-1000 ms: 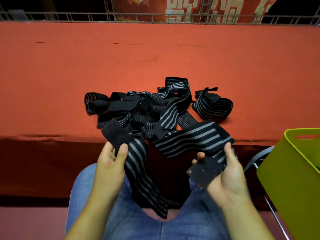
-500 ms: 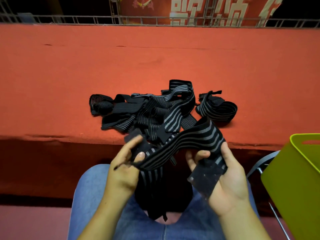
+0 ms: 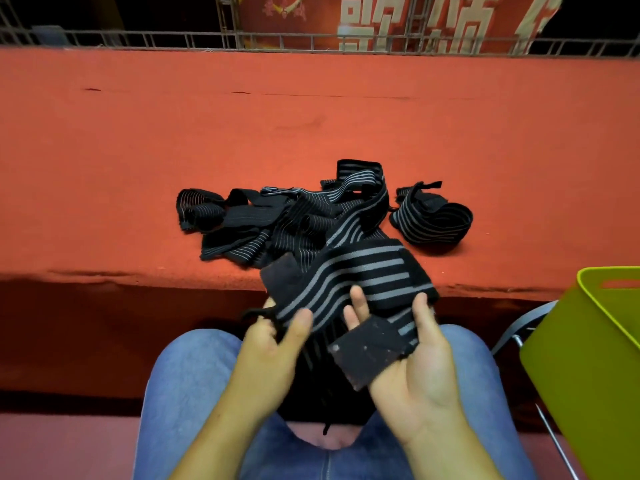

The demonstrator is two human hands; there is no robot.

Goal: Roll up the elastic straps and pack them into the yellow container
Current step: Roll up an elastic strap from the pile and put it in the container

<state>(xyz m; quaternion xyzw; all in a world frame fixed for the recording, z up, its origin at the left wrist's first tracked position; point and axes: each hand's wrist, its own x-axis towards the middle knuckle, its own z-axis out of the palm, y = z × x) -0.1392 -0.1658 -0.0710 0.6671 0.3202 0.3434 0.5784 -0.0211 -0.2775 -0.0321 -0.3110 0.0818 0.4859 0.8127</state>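
While the left hand (image 3: pixel 273 344) pinches a striped elastic strap (image 3: pixel 367 271), right hand (image 3: pixel 415 372) grip holding its velcro end (image 3: pixel 367 355), strap pile (image 3: pixel 294 220) on red surface (image 3: pixel 138 150).

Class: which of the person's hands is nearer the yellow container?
Right. The right hand sits left of the yellow container; the left hand lies farther left, across the strap.
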